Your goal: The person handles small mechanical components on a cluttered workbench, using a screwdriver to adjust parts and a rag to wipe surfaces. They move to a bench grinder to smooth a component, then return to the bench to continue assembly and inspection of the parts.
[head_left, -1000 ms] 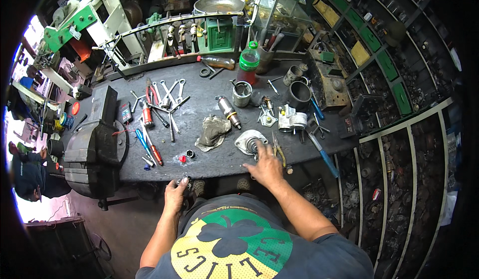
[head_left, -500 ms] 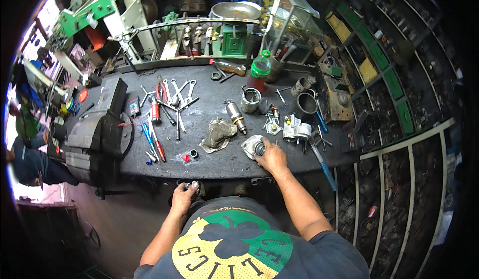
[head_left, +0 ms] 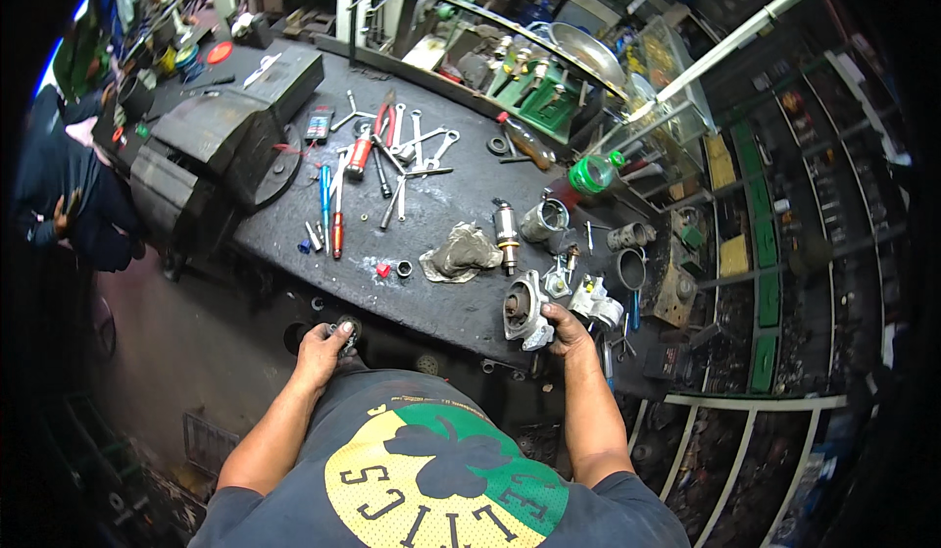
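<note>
My right hand [head_left: 570, 330] grips a cast metal end housing [head_left: 526, 311] by its right edge, holding it up at the front edge of the workbench. The housing's hollow face, with a dark round centre, is turned to the left. My left hand [head_left: 320, 356] is closed around a small shiny metal part [head_left: 348, 331], in front of the bench. Fingers hide most of that part. Close to the housing are a grey rag [head_left: 461, 252], a motor armature [head_left: 506, 236] and a silver cast housing [head_left: 595, 303].
A big bench vise [head_left: 221, 122] stands at the left. Several wrenches, pliers [head_left: 386, 122] and screwdrivers [head_left: 338, 234] lie mid-bench. A green-capped bottle [head_left: 590, 174] and metal cylinders [head_left: 545, 219] are at the right. Another person [head_left: 74, 175] is at far left; shelves line the right.
The end housing has come up off the bench and tilted on edge in my right hand. My left hand stays closed in front of the bench. The view has swung round.
</note>
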`<move>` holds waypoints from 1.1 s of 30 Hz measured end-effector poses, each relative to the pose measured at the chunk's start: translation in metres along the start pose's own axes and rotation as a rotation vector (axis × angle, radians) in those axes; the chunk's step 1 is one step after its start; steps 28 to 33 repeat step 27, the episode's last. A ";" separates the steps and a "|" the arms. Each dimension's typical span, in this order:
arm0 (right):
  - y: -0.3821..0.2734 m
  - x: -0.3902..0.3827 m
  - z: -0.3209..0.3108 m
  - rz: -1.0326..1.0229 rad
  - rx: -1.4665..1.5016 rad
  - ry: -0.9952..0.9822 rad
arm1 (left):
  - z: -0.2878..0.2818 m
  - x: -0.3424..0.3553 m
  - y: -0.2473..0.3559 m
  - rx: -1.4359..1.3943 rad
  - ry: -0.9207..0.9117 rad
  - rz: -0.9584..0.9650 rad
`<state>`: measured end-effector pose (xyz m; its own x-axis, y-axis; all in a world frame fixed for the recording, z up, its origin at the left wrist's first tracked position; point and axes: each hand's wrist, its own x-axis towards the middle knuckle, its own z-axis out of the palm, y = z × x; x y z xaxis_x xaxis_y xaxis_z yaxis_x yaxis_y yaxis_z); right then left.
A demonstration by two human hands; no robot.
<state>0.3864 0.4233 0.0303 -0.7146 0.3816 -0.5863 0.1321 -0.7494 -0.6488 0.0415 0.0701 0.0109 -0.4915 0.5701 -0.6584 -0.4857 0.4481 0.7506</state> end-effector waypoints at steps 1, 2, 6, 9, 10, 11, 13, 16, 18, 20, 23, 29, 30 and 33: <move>-0.001 0.002 0.002 0.006 -0.002 0.009 | -0.001 -0.002 -0.005 -0.024 0.001 -0.006; -0.002 0.004 0.005 0.005 0.001 0.017 | -0.003 -0.003 -0.006 -0.041 0.011 -0.011; -0.013 0.015 0.012 0.034 0.029 0.052 | -0.012 -0.007 -0.013 -0.045 0.038 -0.006; -0.021 0.025 0.024 -0.003 0.093 -0.027 | -0.025 -0.004 -0.024 0.016 0.057 -0.010; -0.025 0.028 0.028 -0.007 0.109 -0.051 | -0.028 -0.005 -0.028 0.020 0.068 -0.007; -0.029 0.032 0.034 0.000 0.103 -0.069 | -0.031 -0.005 -0.031 0.027 0.079 -0.002; -0.038 0.042 0.046 0.015 0.090 -0.105 | -0.035 -0.003 -0.040 0.035 0.117 -0.015; -0.051 0.053 0.072 0.019 0.059 -0.152 | -0.047 -0.006 -0.046 0.213 0.189 0.017; -0.056 0.058 0.083 0.020 0.051 -0.165 | -0.056 -0.008 -0.052 0.467 0.279 0.053; -0.060 0.065 0.086 0.025 0.058 -0.202 | -0.070 -0.006 -0.068 0.456 0.308 -0.044; -0.067 0.070 0.098 0.042 0.044 -0.211 | -0.093 -0.004 -0.111 0.377 0.386 -0.157; -0.071 0.082 0.103 0.064 0.016 -0.206 | -0.121 -0.014 -0.166 0.340 0.499 -0.194; -0.071 0.082 0.103 0.064 0.016 -0.206 | -0.121 -0.014 -0.166 0.340 0.499 -0.194; -0.071 0.082 0.103 0.064 0.016 -0.206 | -0.121 -0.014 -0.166 0.340 0.499 -0.194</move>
